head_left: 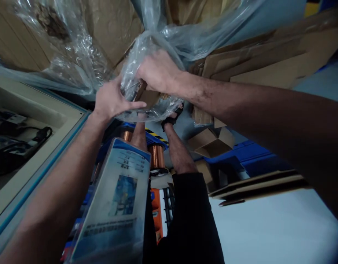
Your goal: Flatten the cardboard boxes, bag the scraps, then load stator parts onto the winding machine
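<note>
A clear plastic bag [155, 113] is bunched between my two hands, with brown pieces showing inside its loop. My left hand [111, 97] holds the bag's left side, thumb stretched across the front and the other fingers partly hidden by the film. Closer to the bag's middle, my right hand [159, 71] is closed in a fist against the plastic; its fingertips are hidden. Flattened cardboard [111, 29] wrapped in plastic lies just beyond both hands.
Folded cardboard sheets [268, 55] lie at right, above an open small box [213, 141]. A clear-covered case [122, 194] stands near my legs, beside copper wire spools [157, 156]. At left is a pale cabinet [67, 106] with cables; a white surface [273, 227] is lower right.
</note>
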`<state>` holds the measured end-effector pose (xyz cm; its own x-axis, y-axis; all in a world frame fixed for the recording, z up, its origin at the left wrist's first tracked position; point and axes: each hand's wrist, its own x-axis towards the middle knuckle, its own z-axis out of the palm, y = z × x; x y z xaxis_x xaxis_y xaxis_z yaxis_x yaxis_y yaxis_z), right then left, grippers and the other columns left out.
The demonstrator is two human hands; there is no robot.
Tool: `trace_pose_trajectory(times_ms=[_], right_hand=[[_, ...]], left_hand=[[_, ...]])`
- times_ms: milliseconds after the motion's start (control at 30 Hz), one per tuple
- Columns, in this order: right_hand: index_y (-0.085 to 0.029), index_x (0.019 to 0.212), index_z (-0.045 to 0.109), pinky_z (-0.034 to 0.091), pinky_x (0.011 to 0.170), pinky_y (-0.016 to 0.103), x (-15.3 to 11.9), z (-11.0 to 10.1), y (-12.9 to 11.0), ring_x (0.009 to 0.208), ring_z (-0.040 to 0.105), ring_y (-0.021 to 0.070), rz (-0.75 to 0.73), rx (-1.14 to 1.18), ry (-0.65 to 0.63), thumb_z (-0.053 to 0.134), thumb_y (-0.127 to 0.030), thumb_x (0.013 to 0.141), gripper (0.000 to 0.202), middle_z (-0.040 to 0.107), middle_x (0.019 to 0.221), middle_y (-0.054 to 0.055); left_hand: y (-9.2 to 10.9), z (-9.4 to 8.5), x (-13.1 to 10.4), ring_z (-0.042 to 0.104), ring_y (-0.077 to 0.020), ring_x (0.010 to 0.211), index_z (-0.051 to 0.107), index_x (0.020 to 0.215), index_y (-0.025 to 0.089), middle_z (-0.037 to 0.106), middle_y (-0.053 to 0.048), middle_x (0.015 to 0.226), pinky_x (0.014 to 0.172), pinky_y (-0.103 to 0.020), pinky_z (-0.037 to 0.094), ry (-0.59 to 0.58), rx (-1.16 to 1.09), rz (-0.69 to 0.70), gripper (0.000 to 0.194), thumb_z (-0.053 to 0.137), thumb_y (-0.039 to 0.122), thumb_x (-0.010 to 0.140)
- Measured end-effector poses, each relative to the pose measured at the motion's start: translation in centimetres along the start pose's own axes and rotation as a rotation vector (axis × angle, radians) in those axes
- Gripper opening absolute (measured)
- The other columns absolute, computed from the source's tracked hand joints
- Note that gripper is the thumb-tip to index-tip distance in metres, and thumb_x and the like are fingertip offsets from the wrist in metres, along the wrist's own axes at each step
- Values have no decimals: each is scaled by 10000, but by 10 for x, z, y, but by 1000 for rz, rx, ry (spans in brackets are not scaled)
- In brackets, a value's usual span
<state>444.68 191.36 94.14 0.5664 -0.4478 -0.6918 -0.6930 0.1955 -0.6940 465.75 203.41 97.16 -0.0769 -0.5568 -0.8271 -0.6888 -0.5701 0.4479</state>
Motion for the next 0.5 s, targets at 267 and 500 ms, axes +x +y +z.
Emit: trace_pose_trajectory(times_ms=[267, 500], right_hand=[[-72, 1122, 902, 562, 899, 288, 3, -26, 10, 1250, 863, 299, -338, -658, -387, 735, -440, 1065, 408, 411, 596, -134], [-184, 1272, 924, 632, 1052, 229, -19, -62, 11, 1114, 852, 88, -650, -595, -306, 803, -334, 1190, 209, 881, 1095, -78]], left_hand=[[-1, -1, 15, 766, -318, 1465, 901, 1194, 74, 881, -54, 1204, 1185, -455, 573, -25, 173, -16, 696, 955, 741, 1004], [-28, -17, 6, 579, -495, 1664, 827, 1443, 105, 798, -142, 1462, 1516, -581, 273, -87, 52, -29, 979, 1154, 744, 776]])
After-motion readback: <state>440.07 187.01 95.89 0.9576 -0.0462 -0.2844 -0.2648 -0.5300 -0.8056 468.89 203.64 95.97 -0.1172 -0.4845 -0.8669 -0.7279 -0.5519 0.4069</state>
